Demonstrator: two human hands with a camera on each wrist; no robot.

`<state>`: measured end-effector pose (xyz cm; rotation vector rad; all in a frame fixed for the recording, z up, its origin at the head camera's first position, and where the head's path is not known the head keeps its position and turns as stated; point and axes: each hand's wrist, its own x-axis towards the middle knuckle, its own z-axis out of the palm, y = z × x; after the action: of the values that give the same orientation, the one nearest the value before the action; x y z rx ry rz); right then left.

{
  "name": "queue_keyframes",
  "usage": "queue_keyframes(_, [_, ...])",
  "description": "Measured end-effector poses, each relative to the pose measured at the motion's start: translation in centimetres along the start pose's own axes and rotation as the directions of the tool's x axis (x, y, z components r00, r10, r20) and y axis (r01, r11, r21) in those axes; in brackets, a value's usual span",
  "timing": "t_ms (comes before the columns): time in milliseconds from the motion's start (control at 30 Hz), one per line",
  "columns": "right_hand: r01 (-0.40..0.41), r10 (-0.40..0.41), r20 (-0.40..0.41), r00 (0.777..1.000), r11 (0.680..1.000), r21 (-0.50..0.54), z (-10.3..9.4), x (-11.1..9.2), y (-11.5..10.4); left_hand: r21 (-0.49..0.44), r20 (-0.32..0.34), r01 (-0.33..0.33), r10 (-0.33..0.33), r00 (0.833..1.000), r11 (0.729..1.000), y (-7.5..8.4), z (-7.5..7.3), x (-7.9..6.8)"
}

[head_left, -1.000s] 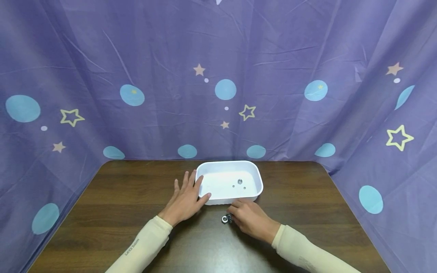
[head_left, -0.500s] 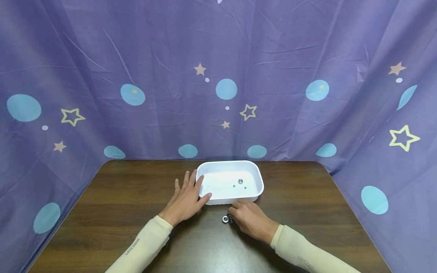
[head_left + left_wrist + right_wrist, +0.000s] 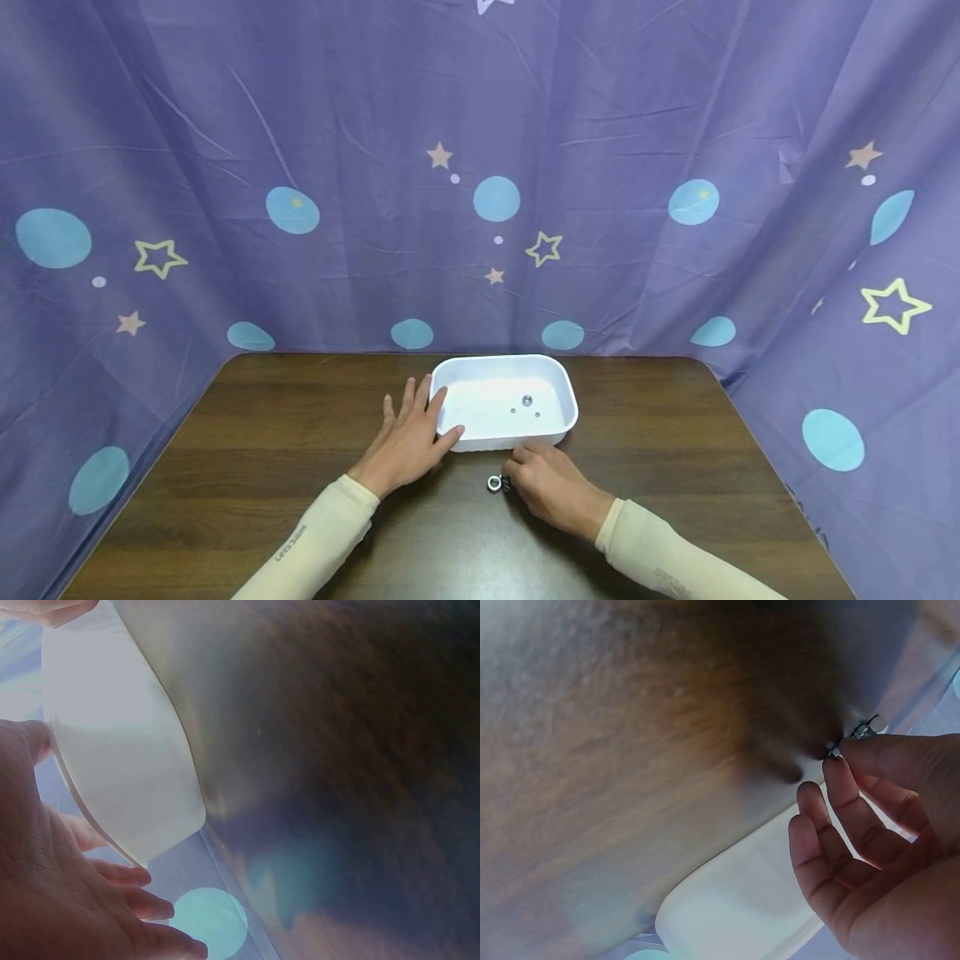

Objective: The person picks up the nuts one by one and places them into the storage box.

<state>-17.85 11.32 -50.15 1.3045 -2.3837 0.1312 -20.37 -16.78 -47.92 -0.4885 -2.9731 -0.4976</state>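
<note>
A white rectangular tray (image 3: pixel 480 443) stands on the wooden table, with several small metal nuts (image 3: pixel 527 401) inside it. My left hand (image 3: pixel 405 442) lies spread at the tray's left end, thumb and fingers touching its rim. Just in front of the tray, my right hand (image 3: pixel 551 483) is low at the tabletop. In the right wrist view its thumb and a fingertip pinch a small metal nut (image 3: pixel 834 751), mostly covered by them. Beside those fingertips lie a larger silver nut (image 3: pixel 494 483) and a few smaller dark ones (image 3: pixel 506 482), partly hidden by the hand.
The brown wooden table (image 3: pixel 300 417) reaches back to a purple curtain (image 3: pixel 360 167) printed with stars and blue dots, which also hangs along both sides. Long pale sleeves (image 3: pixel 315 533) cover both forearms.
The right hand's fingers have shifted very slightly at the nuts in front of the tray. The left hand and the tray have stayed where they were.
</note>
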Motion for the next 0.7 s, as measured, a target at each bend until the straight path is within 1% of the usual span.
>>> queue_keyframes(200, [0.015,-0.015,-0.008,1.000,1.000,0.001,-0.7,-0.2,-0.5,0.006,-0.002,-0.004,0.004,1.000,1.000,-0.1,0.2,0.0])
queue_keyframes(467, [0.043,-0.041,-0.047,0.998,0.998,0.036,-2.5,0.4,-1.1,0.001,-0.009,-0.002,0.002,1.000,1.000,-0.2,0.2,0.0])
queue_keyframes(700, [0.034,-0.031,-0.052,0.998,0.998,0.053,-3.8,0.9,-1.2,-0.005,-0.006,-0.006,0.006,1.000,1.000,-0.2,0.2,0.1])
